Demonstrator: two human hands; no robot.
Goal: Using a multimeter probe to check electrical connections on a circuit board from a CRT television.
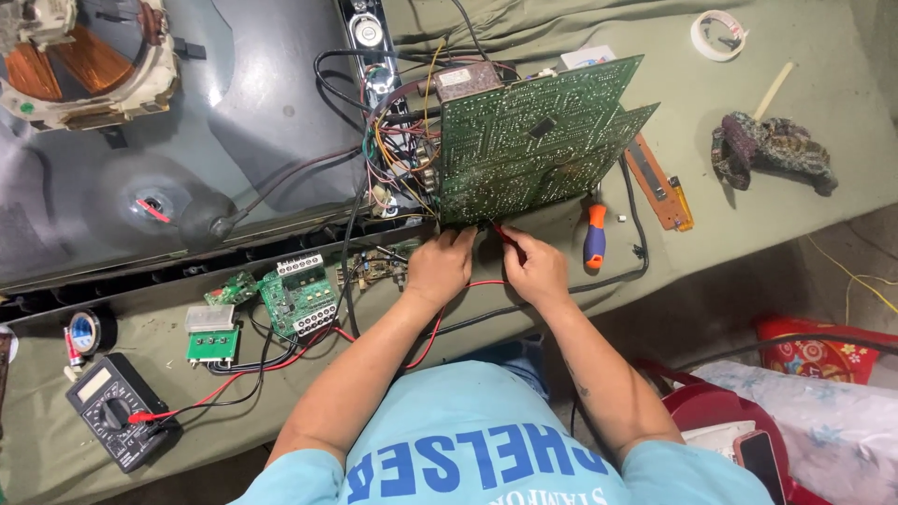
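The big dark tube set (140,140) is lying face down across the left of the surface (823,112), which is covered in olive cloth. Just right of it, the green board (538,140) is standing tilted, solder side up, with a tangle of wires (398,140) bunching at its left edge.

Both hands are working at the board's lower edge. The left hand (440,266) is curling its fingers closed there; its grip is touching the edge, but whether it is pinching anything cannot be told. The right hand (535,266) is closing its grip on a thin red probe (505,234), whose tip is pointing at the board's bottom edge. A red lead (435,327) is running from between the hands down and left to a black meter (117,411), well left of and below the board.

Left of the hands, smaller green boards (297,295) are lying near the set's rim. Just right of the right hand, an orange-and-blue screwdriver (594,236) is lying below the board. An orange tool (659,182) is lying right of the board, a rag (772,150) is lying further right, and a tape roll (718,33) is sitting above it.
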